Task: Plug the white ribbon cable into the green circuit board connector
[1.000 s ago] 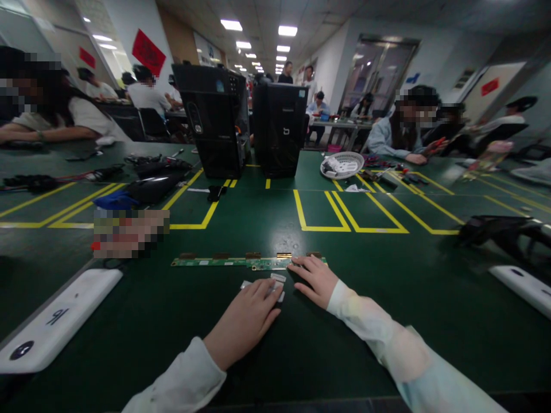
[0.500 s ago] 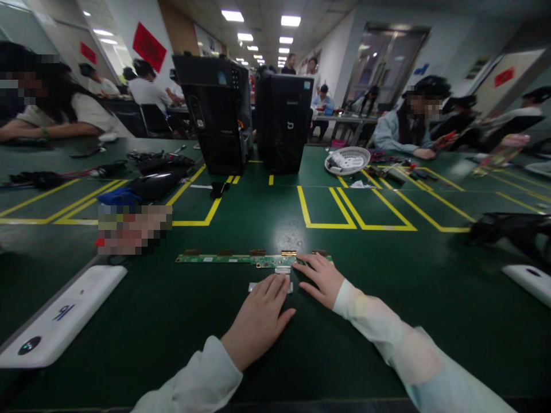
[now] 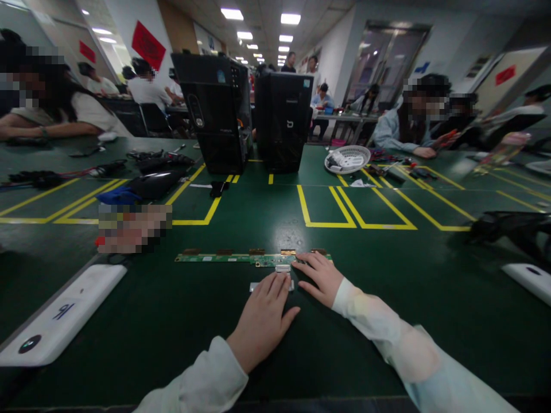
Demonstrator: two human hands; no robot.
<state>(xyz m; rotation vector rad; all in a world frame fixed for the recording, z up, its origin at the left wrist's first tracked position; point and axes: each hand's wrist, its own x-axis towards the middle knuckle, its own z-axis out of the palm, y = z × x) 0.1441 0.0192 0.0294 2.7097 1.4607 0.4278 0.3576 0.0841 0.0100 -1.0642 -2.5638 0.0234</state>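
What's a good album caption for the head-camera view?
Left hand partly covering a pale item, right hand at a slim green circuit board, on a green table with yellow lines.

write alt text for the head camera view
A person's left hand partly covers a small pale piece on a green table, while the right hand lies over the right part of a long, narrow green circuit board. Two black computer towers stand beyond, with a white basket to their right and people around.
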